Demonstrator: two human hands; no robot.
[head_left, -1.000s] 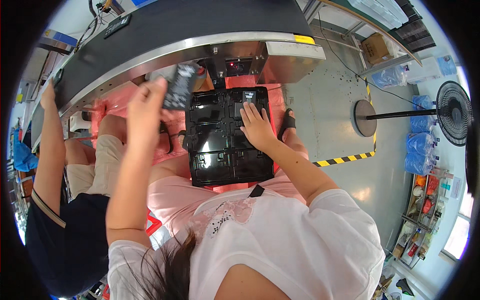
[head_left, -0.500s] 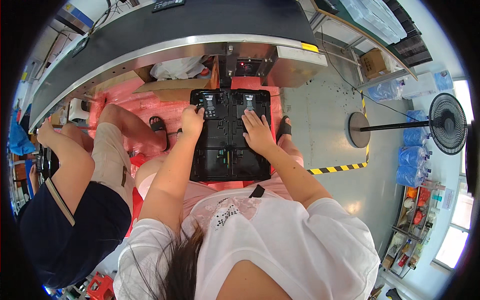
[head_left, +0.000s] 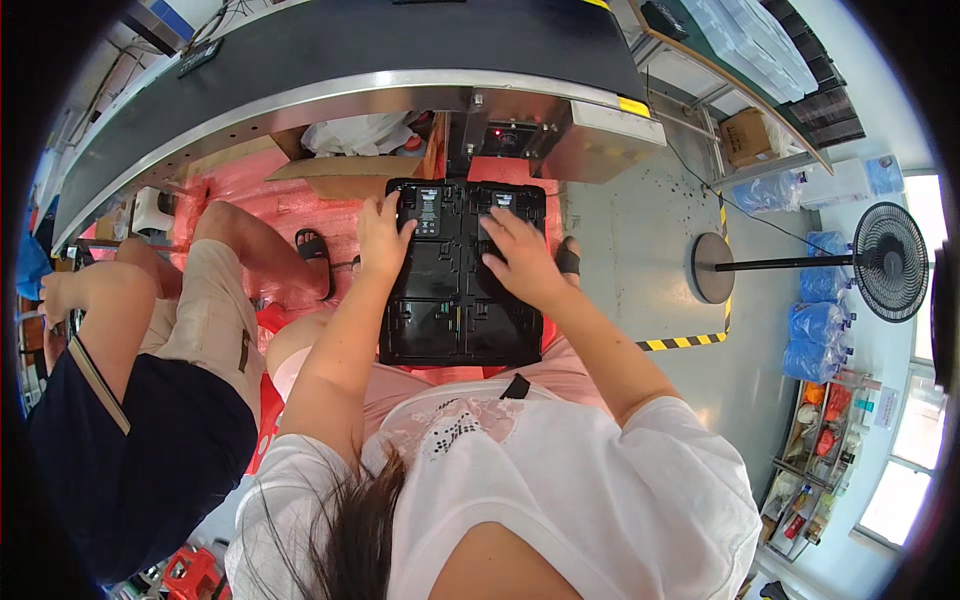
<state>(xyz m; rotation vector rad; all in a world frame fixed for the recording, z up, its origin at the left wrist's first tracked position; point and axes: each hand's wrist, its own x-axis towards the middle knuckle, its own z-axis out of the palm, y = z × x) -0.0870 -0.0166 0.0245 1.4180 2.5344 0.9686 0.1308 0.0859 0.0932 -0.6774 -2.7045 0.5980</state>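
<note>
A black plastic tray [head_left: 431, 330] with several moulded compartments lies across my lap. In its far left compartment sits a flat black piece [head_left: 428, 212] with white print, resembling a phone battery. A similar printed piece [head_left: 502, 201] lies in the far right compartment, partly covered by my fingers. My left hand [head_left: 382, 240] is at the tray's far left edge, its thumb apart from the fingers and beside the left piece. My right hand [head_left: 522, 260] spreads its fingers over the far right compartment. Neither hand grips anything visible.
Beyond the tray stands a dark conveyor belt [head_left: 400, 45] with a metal edge, carrying a flat black piece [head_left: 199, 58]. An open cardboard box [head_left: 345, 182] is beneath it. A co-worker [head_left: 150, 450] sits at my left. A black fan [head_left: 890, 262] stands at the right.
My left hand has loosened from a pinch at the left piece and shifted slightly outward. My right fingers have lifted and curled slightly. Black pieces on the belt have moved right. The co-worker's arm has lowered.
</note>
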